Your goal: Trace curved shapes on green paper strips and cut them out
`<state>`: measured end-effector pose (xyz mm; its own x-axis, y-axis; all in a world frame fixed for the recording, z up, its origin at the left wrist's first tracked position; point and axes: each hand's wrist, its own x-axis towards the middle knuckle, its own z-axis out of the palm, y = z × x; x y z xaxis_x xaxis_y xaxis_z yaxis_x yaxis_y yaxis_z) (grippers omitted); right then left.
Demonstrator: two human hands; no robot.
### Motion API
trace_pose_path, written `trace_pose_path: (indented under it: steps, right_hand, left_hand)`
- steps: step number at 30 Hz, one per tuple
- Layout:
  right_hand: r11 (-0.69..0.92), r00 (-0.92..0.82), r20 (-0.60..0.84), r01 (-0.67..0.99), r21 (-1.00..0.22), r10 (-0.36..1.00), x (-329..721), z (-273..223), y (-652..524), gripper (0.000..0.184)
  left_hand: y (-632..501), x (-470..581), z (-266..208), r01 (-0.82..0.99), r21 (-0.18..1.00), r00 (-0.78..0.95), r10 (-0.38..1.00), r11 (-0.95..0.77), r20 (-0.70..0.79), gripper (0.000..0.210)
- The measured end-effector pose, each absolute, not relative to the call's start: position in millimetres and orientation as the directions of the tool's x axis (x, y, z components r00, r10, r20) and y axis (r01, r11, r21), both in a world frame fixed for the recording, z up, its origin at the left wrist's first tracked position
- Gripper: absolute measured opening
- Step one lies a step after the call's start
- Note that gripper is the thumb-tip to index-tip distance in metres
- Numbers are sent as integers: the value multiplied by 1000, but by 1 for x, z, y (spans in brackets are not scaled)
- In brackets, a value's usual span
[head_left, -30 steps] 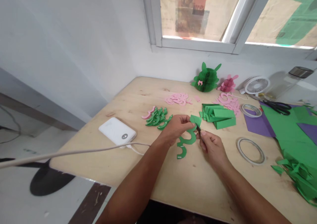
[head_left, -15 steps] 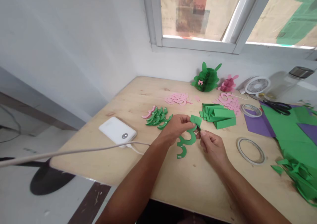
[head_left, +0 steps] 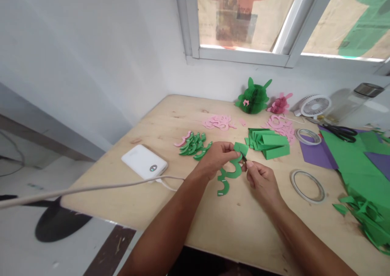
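Note:
My left hand point(head_left: 219, 158) is closed on a piece of green paper point(head_left: 241, 148), pinching it at its lower left edge. A curvy green paper strip point(head_left: 234, 171) hangs below these fingers, with a smaller curved piece point(head_left: 224, 187) at its lower end. My right hand point(head_left: 258, 176) is closed around small scissors point(head_left: 244, 158). Their dark blades meet the green paper, while the handles are mostly hidden by the fingers. Left of my left hand lie several cut green curved pieces point(head_left: 191, 144) with a pink one point(head_left: 183, 139) beside them.
Folded green paper strips point(head_left: 269, 142) lie beyond my right hand. Pink cutouts point(head_left: 219, 122), tape rolls point(head_left: 308, 186), black scissors point(head_left: 341, 131), a white fan point(head_left: 313, 106) and a glass bottle point(head_left: 350, 107) surround the work. A cable point(head_left: 91, 187) runs to a white power bank point(head_left: 143, 161).

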<state>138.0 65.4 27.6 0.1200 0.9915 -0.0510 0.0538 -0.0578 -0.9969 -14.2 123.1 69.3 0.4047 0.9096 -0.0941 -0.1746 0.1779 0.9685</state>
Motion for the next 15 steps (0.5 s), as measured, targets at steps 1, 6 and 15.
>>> trace_pose_path:
  steps: [1, 6, 15]
  right_hand:
    - [-59, 124, -52, 48, -997, 991, 138, 28, 66, 56]
    - [-76, 123, -72, 35, -996, 990, 138, 28, 66, 54]
    - [-104, 117, -104, -3, -995, 988, 137, 26, 66, 54]
  left_hand:
    - [123, -14, 69, -178, 968, 404, 910, 176, -91, 16]
    - [123, -14, 69, -158, 976, 365, 927, 149, -82, 18]
    - [122, -13, 69, -149, 978, 332, 939, 146, -89, 22]
